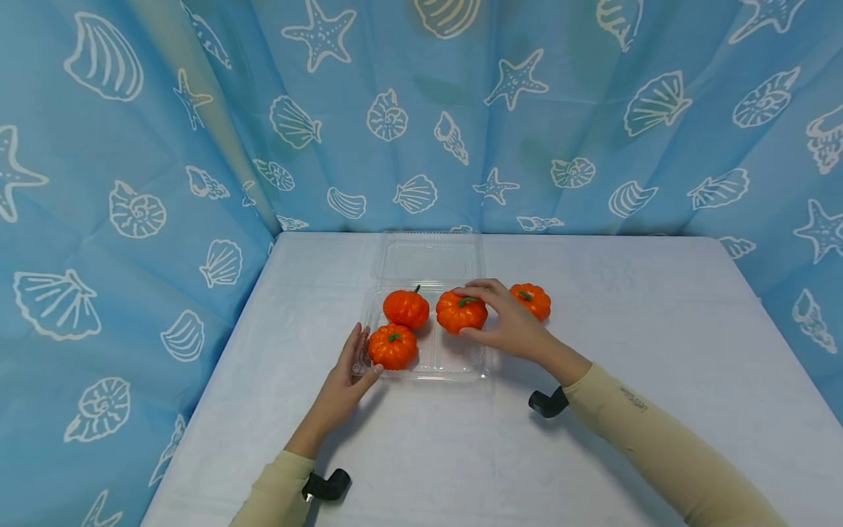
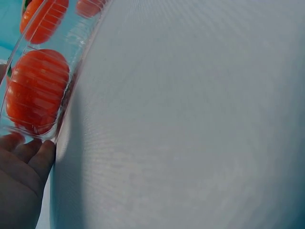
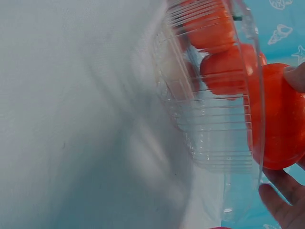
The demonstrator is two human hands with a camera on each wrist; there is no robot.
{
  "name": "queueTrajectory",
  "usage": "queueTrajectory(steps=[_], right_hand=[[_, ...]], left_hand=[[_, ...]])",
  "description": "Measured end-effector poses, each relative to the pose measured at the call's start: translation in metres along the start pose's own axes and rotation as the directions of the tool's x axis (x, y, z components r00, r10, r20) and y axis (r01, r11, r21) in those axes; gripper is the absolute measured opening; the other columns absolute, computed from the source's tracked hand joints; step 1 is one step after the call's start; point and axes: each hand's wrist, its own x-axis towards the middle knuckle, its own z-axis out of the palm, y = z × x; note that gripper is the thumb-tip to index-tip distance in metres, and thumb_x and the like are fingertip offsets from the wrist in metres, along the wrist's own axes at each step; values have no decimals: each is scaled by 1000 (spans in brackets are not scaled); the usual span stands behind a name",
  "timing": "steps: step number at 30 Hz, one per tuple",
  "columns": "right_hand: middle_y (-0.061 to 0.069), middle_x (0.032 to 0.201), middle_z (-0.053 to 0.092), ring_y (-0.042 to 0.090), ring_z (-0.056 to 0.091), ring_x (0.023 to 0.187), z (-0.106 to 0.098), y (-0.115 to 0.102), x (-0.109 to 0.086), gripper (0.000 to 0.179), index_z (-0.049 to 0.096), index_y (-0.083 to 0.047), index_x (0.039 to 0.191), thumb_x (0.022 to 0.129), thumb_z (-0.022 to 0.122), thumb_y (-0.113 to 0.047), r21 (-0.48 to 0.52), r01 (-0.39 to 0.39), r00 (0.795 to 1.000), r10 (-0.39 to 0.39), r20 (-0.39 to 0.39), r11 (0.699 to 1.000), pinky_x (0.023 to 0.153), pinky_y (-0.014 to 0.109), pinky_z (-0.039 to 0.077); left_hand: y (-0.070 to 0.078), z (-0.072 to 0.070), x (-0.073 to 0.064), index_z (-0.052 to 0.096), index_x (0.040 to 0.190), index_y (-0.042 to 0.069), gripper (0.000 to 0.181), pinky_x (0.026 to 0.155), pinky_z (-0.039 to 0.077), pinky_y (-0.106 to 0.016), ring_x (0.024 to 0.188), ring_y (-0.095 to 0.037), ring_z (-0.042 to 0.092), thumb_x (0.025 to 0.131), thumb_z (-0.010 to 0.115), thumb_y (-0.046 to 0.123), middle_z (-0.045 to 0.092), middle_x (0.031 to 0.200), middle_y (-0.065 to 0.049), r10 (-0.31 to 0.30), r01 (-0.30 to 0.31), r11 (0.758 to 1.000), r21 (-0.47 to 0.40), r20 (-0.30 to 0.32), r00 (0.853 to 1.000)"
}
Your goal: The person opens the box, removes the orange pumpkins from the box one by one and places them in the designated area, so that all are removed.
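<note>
A clear plastic clamshell container [image 1: 454, 372] lies with its lid raised toward the back. Two small orange pumpkins with green stems sit in its left half, a back pumpkin [image 1: 405, 309] and a front pumpkin [image 1: 393, 348]. My right hand [image 1: 510, 322] grips a third pumpkin [image 1: 459, 313] between thumb and fingers, over the container's right half; the right wrist view has this held pumpkin [image 3: 279, 119] at the rim. Against the container's left side rest the nearly straight fingers of my left hand [image 1: 342, 380], thumb at the front corner.
One more pumpkin [image 1: 532, 300] lies on the white table [image 1: 626, 307] right of the container, partly behind my right hand. A blue curtain [image 1: 428, 95] with shell and starfish prints hangs along the back and left. Black wrist cameras jut from both sleeves.
</note>
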Motion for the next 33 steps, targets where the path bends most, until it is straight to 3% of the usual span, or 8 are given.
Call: queueTrajectory(steps=[4,11,19,33], right_hand=[[5,150,44,30,45,137,-6,1,-4,65,56,-27,146,87,82,-36,13,8,1000,-8,-15,1000,108,60,44],[6,150,43,31,48,132,-14,4,-10,65,56,-27,145,86,82,-38,41,-3,999,5,-33,999,97,55,53],[6,148,45,32,45,135,-25,13,-20,62,59,-24,143,86,83,-34,46,-26,996,30,-85,999,105,58,47],[14,147,44,37,44,134,-51,35,-41,61,57,-17,144,89,81,-28,-4,-69,984,67,-166,998,104,62,46]], left_hand=[[2,0,0,9,165,16,86,110,43,-52,151,-22,29,101,66,29,25,167,-2,-7,7,1000,-3,0,1000],[4,0,0,9,165,15,86,110,43,-51,151,-22,28,101,66,28,24,167,-2,-14,14,1000,-12,3,1000],[3,0,0,10,165,15,87,110,43,-52,151,-23,28,101,66,29,24,168,-3,-11,11,1000,-19,2,1000],[3,-1,0,9,165,14,87,113,39,-52,152,-23,27,100,66,28,24,168,-4,-9,9,999,-40,10,1000]])
